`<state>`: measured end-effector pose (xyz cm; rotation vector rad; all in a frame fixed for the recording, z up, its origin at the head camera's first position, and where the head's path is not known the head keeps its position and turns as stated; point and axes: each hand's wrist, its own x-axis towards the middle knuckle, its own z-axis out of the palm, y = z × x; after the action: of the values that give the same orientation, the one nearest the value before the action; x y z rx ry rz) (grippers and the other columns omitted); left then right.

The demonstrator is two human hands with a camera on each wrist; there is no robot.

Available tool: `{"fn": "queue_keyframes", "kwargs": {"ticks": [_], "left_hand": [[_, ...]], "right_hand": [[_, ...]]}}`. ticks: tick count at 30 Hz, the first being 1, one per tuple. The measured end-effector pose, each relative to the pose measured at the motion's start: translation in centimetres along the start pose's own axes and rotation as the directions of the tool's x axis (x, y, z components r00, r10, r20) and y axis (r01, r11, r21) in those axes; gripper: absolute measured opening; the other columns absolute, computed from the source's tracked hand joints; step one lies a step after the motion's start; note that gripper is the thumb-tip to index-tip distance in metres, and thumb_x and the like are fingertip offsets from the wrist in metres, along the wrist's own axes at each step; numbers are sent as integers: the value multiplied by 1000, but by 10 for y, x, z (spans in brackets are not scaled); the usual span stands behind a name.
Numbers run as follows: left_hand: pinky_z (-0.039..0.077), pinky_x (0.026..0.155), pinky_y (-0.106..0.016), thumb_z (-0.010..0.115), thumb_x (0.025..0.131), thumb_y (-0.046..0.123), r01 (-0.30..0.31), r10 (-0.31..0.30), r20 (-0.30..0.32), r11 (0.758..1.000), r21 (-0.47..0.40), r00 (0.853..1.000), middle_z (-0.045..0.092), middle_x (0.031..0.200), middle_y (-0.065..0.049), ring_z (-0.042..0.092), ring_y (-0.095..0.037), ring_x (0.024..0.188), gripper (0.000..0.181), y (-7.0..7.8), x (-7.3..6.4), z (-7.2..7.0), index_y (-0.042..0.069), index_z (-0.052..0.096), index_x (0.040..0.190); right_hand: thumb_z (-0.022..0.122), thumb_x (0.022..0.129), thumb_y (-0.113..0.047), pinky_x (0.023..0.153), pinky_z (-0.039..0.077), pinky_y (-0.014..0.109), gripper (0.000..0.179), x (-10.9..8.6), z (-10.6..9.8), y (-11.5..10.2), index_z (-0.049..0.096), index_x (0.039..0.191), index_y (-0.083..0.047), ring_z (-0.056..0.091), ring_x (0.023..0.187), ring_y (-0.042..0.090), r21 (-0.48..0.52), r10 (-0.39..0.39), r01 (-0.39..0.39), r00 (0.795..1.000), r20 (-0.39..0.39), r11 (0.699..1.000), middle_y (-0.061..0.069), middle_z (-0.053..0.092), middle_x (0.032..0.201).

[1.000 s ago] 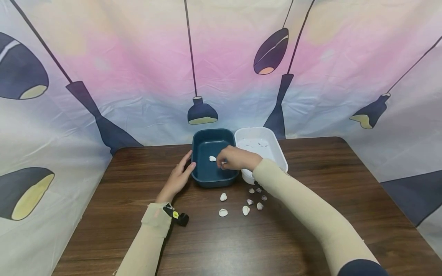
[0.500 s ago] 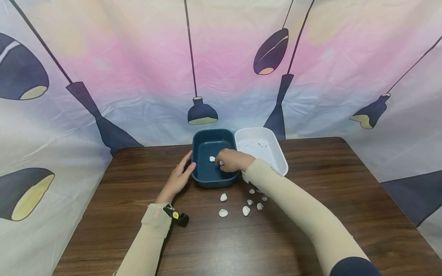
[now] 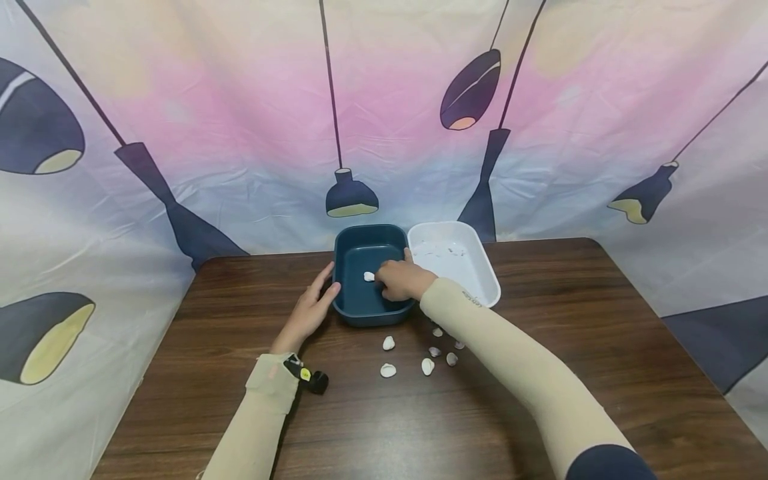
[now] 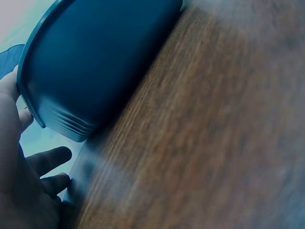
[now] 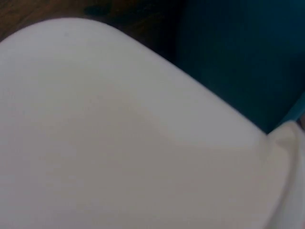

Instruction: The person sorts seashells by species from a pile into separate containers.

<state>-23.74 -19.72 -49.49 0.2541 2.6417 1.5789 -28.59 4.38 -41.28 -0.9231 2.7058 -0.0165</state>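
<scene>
My left hand (image 3: 307, 308) rests with its fingers spread along the left wall of a dark teal tub (image 3: 365, 320). In the left wrist view its fingertips lie at the tub's rim (image 4: 29, 107). My right hand (image 3: 403, 278) reaches down into the tub from the right, fingers bent downward and one finger raised at the right rim. Right at its fingertips, a white seashell (image 3: 369, 276) lies on the tub floor. I cannot tell whether the fingers hold a shell, as the hand covers them. The right wrist view is mostly blocked by a pale sleeve (image 5: 119, 133).
A white tub (image 3: 480, 283) with small dark specks stands against the teal one on its right. Several seashells lie on the brown table in front, among them a white shell (image 3: 388, 370) and a smaller greyish shell (image 3: 452, 359). A printed curtain (image 3: 252, 120) hangs behind the table.
My right hand has moved slightly down inside the teal tub; the shell seen at its fingers half a second ago is out of sight, and one finger now extends upward. The left hand stays put.
</scene>
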Motion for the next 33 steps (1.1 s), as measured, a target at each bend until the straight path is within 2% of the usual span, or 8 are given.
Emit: {"fn": "queue_keyframes", "kwargs": {"ticks": [6,12,18,28,33], "left_hand": [[19,121,-71,46,111,53,-4,4,1,1000,-5,1000,27,172,-14,21,-42,158,69,0,0,0,26,22,171],[18,122,-71,46,112,52,-4,4,-6,1000,-4,1000,27,172,-15,21,-42,158,69,-1,0,0,25,22,171],[18,122,-71,45,112,53,-5,5,-1,1000,0,1000,26,173,-15,20,-42,158,69,-1,1,0,26,22,171],[19,121,-71,46,110,56,-7,8,5,1000,-14,1000,27,172,-13,20,-42,158,71,-2,1,0,28,22,171],[19,121,-71,45,111,55,-4,5,10,1000,-10,1000,27,172,-14,21,-43,158,70,-2,0,0,29,21,171]], "right_hand": [[66,105,-19,124,6,71,38,1,1,1,68,142,-12,53,140,25,6,29,-29,1000,6,1000,8,64,144],[66,105,-24,125,4,69,48,3,3,0,59,151,-12,47,147,26,-28,51,-50,998,31,998,10,58,153],[65,106,-27,126,0,66,55,1,4,0,52,157,-12,42,151,26,-16,67,-66,996,52,998,10,52,159],[65,107,-25,124,10,71,49,-8,-8,0,57,153,-14,46,148,30,26,8,-8,1000,6,1000,12,55,155],[65,107,-26,124,13,70,45,-18,-15,-5,61,150,-14,49,146,30,65,-37,38,999,-16,997,12,57,153]]}}
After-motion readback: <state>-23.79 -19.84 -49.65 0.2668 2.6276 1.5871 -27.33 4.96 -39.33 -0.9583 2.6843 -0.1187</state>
